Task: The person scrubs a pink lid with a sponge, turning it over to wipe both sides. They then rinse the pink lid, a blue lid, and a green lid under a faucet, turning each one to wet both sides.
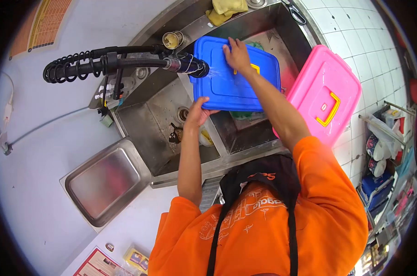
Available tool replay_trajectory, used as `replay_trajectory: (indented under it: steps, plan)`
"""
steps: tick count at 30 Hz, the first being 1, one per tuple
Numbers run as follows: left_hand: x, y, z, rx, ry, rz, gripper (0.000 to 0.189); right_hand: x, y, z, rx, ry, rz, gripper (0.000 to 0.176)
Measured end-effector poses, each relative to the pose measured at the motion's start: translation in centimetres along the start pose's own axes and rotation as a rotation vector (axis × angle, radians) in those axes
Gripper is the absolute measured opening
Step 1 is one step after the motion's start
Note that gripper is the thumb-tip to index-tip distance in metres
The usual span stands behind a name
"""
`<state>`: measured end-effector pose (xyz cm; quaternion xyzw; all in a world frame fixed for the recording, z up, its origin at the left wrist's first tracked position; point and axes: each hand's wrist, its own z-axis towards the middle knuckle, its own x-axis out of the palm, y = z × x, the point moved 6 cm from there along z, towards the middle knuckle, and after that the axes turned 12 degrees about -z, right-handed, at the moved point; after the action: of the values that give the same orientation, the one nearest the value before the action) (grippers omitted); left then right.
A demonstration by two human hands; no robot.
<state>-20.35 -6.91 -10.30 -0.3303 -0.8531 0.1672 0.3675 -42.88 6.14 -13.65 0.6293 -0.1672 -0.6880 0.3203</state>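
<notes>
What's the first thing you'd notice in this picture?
The bright blue lid stands out first, held over the steel sink by the left hand at its lower edge, with the right hand flat on top. A black spray hose squirts water on it from the left. A pink lid with a yellow handle leans by the tiled wall on the right.

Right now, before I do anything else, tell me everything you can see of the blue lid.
The blue lid is rectangular, glossy plastic with rounded corners, a raised rim and a yellow handle near its middle, partly covered. It is held tilted above the steel sink. The left hand holds its near edge, and the right hand lies flat on top by the handle. Water from the black spray head strikes its far left corner, which looks wet.
</notes>
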Motion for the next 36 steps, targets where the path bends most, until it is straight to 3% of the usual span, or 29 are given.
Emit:
replay_trajectory:
  steps: [1, 5, 8, 9, 13, 16, 19, 23, 28, 30, 34, 36]
  plan:
    - [-0.5, 1.3, 0.1, -0.013, 0.008, -0.054, 0.052, -0.8, 1.5, -2.1, -0.010, -0.085, -0.007, 0.047]
    - [0.9, 3.7, -0.1, 0.043, 0.053, -0.282, 0.042, -3.7, 8.2, -12.7, -0.436, 0.139, 0.131, 0.039]
    - [0.3, 5.0, -1.1, 0.076, 0.036, -0.356, 0.038, -5.1, 7.5, -14.7, -0.479, 0.320, 0.347, 0.037]
    - [0.8, 5.3, -2.0, 0.107, 0.035, -0.331, 0.041, -6.0, 7.3, -14.5, -0.409, 0.317, 0.160, 0.035]
    - [2.2, 6.0, -3.6, 0.102, -0.017, -0.222, 0.040, -4.1, 8.6, -10.2, -0.344, 0.270, 0.049, 0.033]
    - [3.5, 5.9, -4.2, 0.100, -0.055, -0.093, 0.035, -1.5, 7.9, -4.4, -0.079, 0.365, -0.040, 0.039]
    - [5.9, 4.4, -4.5, 0.085, -0.091, 0.067, 0.034, -0.8, 8.1, -1.2, 0.024, 0.299, 0.219, 0.044]
    - [7.1, 3.2, -2.9, 0.051, -0.056, 0.249, 0.032, -4.2, 10.2, -6.4, -0.170, 0.206, 0.389, 0.052]
    - [9.6, 3.3, -3.5, 0.057, 0.021, 0.233, 0.032, -7.6, 8.7, -8.8, -0.103, 0.339, 0.502, 0.054]
    - [9.7, 3.2, -2.9, 0.050, 0.046, 0.248, 0.032, -7.8, 7.7, -7.9, -0.039, 0.500, 0.557, 0.050]
    - [9.0, 2.4, -1.1, 0.039, 0.060, 0.089, 0.035, -8.1, 7.2, -7.1, -0.105, 0.498, 0.554, 0.047]
    - [9.1, 1.8, -0.1, 0.042, 0.118, 0.039, 0.037, -8.1, 6.7, -7.6, -0.018, 0.588, 0.548, 0.046]
